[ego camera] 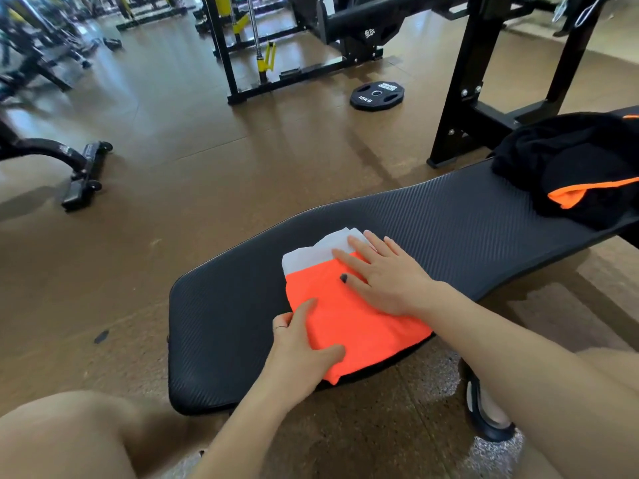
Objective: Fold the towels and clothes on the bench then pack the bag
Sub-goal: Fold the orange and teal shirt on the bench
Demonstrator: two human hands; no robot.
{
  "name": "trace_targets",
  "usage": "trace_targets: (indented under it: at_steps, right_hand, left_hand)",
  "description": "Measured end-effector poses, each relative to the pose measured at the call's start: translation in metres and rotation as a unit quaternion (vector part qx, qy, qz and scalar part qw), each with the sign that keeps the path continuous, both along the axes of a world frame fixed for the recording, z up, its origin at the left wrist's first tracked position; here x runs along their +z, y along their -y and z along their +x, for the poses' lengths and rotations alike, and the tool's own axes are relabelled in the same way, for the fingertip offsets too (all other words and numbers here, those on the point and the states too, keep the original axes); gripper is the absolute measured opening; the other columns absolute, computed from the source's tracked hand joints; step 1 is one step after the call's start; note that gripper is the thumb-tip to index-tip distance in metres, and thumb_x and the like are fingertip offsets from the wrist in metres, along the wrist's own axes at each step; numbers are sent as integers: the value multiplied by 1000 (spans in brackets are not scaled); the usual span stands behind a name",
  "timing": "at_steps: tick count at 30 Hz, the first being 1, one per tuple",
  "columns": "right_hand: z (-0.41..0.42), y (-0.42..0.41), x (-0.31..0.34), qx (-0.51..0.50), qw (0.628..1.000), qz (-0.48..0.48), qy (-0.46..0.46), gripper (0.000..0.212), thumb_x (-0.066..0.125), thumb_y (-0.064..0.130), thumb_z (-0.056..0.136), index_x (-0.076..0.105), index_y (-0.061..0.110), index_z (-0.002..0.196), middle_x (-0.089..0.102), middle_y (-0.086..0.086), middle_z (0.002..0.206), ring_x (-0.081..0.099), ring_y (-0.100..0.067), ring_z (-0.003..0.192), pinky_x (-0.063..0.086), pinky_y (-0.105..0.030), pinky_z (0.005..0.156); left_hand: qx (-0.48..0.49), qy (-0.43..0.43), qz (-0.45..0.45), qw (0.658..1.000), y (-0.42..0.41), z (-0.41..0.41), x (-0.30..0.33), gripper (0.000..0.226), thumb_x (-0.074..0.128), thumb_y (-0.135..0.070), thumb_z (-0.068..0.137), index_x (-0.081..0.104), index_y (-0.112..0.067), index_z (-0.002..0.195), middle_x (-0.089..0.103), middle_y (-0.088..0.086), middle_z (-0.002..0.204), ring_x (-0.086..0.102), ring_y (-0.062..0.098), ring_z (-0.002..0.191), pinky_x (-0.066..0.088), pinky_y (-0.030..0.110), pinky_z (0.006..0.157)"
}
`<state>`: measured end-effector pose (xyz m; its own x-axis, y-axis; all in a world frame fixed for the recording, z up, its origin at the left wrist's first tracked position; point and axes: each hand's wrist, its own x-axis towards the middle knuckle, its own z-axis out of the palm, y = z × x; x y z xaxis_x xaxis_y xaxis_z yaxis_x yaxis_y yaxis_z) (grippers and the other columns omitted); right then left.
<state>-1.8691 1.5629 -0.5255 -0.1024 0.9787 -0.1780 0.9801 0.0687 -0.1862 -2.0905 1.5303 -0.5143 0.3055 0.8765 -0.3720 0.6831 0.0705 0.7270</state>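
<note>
Orange towel [349, 326] pressed flat on desk [221, 305]
Left hand [301, 344] and right hand [387, 271] — fingers spread wide, nothing gripped — white towel [321, 250] beneath

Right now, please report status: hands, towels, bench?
Both hands flat: left, right, pressing orange towel. White towel under it, on bench. Black clothes unfolded at far end. Nothing in the way.
</note>
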Motion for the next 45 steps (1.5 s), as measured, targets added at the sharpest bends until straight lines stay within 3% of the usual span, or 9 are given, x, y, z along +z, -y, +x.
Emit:
trace_targets:
  at_steps: [3, 6, 10, 15, 21, 26, 32, 38, 45]
  right_hand:
    - [-10, 20, 7, 22, 999, 40, 1, 79, -8, 67, 86, 4, 42, 160, 0, 1, 171, -11, -21, 156, -5, -44, 126]
    - [-26, 43, 18, 68, 995, 68, -40, 74, 6, 69, 92, 8, 41, 161, 2, 4, 170, -10, -18, 156, -4, -42, 127]
    - [-39, 75, 11, 135, 989, 25, -47, 92, 39, 74, 82, 7, 38, 161, 2, 6, 169, -7, -17, 157, -7, -39, 126]
    - [-19, 70, -8, 129, 991, 37, 29, 114, 56, 78, 66, 14, 33, 162, 4, 0, 170, 1, -24, 157, -2, -40, 126]
    - [-4, 68, -8, 106, 993, 36, 42, 123, 50, 89, 60, 8, 35, 162, -3, 2, 170, -8, -22, 156, -4, -43, 126]
    - [1, 66, -8, 104, 994, 24, 17, 121, 51, 91, 62, 4, 39, 161, -6, 5, 170, -10, -19, 156, -5, -39, 126]
    - [4, 62, -8, 86, 996, 14, -15, 119, 51, 92, 64, 3, 42, 160, -3, 10, 170, -7, -16, 156, 4, -41, 127]
    - [-1, 66, -4, 69, 997, 21, -28, 121, 59, 84, 65, 4, 37, 161, 1, 8, 170, -4, -15, 156, 0, -37, 127]
    - [-3, 79, -2, 98, 989, 75, -86, 101, 64, 59, 66, 31, 29, 156, 37, 8, 159, 28, -10, 149, 18, -35, 125]
  left_hand:
    - [-30, -36, 33, 998, 5, -33, 5, 75, 73, -43, 85, 27, -54, 142, 23, -8, 139, 64, 8, 94, 57, 31, 85]
    - [-86, -109, 164, 977, 12, -48, 12, 85, 70, -59, 81, 23, -43, 150, 7, -11, 154, 42, 10, 129, 46, 34, 106]
    - [-255, -232, 309, 887, 20, -38, 10, 113, 63, -75, 66, 25, -21, 158, 10, 6, 165, 19, 23, 150, 20, 36, 124]
    - [-371, -324, 356, 794, -3, -34, -16, 122, 69, -72, 71, 10, -16, 162, 10, 18, 168, 17, 31, 155, 15, 43, 125]
    - [-401, -334, 395, 756, -26, -42, -18, 108, 55, -89, 67, 42, -25, 154, 39, 17, 158, 37, 35, 146, 14, 46, 123]
    - [-450, -292, 366, 760, -57, -42, -4, 102, 41, -93, 70, 28, -41, 157, 16, 4, 168, 10, 24, 156, 5, 45, 126]
    - [-465, -291, 454, 702, -78, -35, -5, 66, 56, -61, 87, 51, -30, 146, 53, 12, 148, 51, 29, 137, 38, 46, 117]
    - [-394, -277, 433, 762, -59, -26, -23, 66, 74, -40, 82, 53, -32, 145, 54, 16, 146, 53, 32, 135, 41, 51, 111]
    - [-427, -96, 285, 853, -68, -63, -7, 56, 19, -66, 100, 37, -46, 149, 22, -24, 163, 19, 3, 151, 12, 33, 124]
